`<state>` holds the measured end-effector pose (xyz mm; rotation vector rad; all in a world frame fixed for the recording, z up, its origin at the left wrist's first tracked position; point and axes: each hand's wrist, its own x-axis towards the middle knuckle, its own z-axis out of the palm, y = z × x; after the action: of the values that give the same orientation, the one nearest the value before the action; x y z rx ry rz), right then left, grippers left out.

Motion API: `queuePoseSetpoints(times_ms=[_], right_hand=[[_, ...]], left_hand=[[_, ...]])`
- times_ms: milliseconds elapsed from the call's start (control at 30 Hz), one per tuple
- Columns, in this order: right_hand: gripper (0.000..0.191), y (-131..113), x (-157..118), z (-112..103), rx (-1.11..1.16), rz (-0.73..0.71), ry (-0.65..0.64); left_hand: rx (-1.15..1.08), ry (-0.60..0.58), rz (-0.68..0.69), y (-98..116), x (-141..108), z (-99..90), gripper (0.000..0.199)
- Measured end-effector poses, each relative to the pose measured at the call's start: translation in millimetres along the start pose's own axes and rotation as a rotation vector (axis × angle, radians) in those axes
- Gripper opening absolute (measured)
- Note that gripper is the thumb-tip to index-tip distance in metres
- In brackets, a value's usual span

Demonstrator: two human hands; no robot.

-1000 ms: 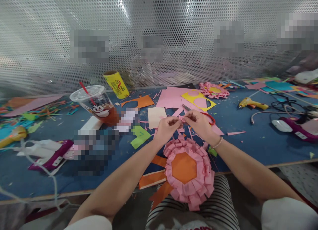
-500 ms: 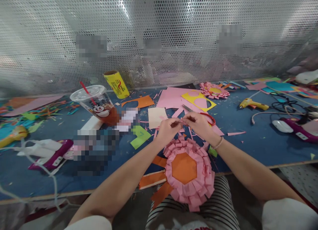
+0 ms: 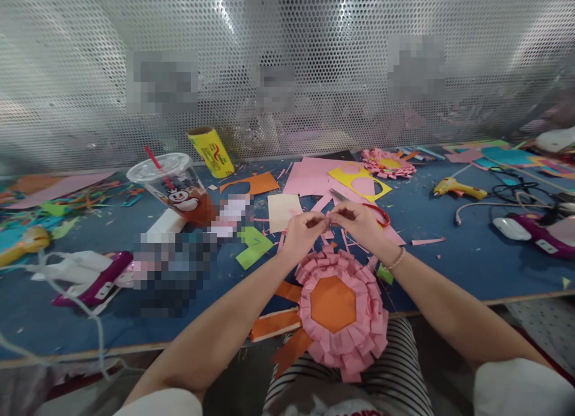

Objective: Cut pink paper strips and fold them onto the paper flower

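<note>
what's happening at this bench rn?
The left hand and right hand are pinching a tiny pink paper piece between them over the blue table. Just below sits a big pink paper rosette with an orange center, untouched by either hand. Red-handled scissors lie by the right hand, among pink offcuts.

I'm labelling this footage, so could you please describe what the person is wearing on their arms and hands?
A pale, thin bracelet circles the wrist of the right hand. The left hand shows no bracelet. White sleeves end high on both arms.
</note>
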<state>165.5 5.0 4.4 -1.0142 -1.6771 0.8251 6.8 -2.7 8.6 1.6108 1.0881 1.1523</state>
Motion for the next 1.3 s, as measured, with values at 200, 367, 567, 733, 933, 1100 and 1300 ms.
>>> queuePoseSetpoints(times_ms=[200,367,567,733,933,1100,1300], right_hand=[[0.021,2.9,1.2,-1.3,0.174,0.018,-0.079],[0.02,1.0,2.1,-2.2,0.113,0.004,-0.053],[0.019,-0.6,1.7,0.7,0.137,0.03,-0.025],[0.015,-2.4,1.2,3.7,0.185,0.086,0.027],[0.009,1.3,1.3,3.6,0.163,0.072,-0.008],[0.009,6.9,2.3,5.3,0.095,0.058,-0.012],[0.012,3.2,2.0,6.7,0.023,0.017,-0.003]], left_hand=[[-0.064,0.05,-0.005,-3.7,1.7,-0.6,0.023],[-0.103,0.043,-0.025,-6.9,1.7,-1.1,0.024],[-0.079,0.025,-0.015,-4.2,1.5,-0.9,0.024],[-0.024,0.009,0.003,-0.2,1.0,-0.6,0.021],[0.071,-0.016,0.004,-4.6,1.7,-0.5,0.019],[0.052,-0.018,-0.045,-8.3,4.0,-0.8,0.021],[-0.236,-0.009,-0.181,-6.3,6.1,0.6,0.026]])
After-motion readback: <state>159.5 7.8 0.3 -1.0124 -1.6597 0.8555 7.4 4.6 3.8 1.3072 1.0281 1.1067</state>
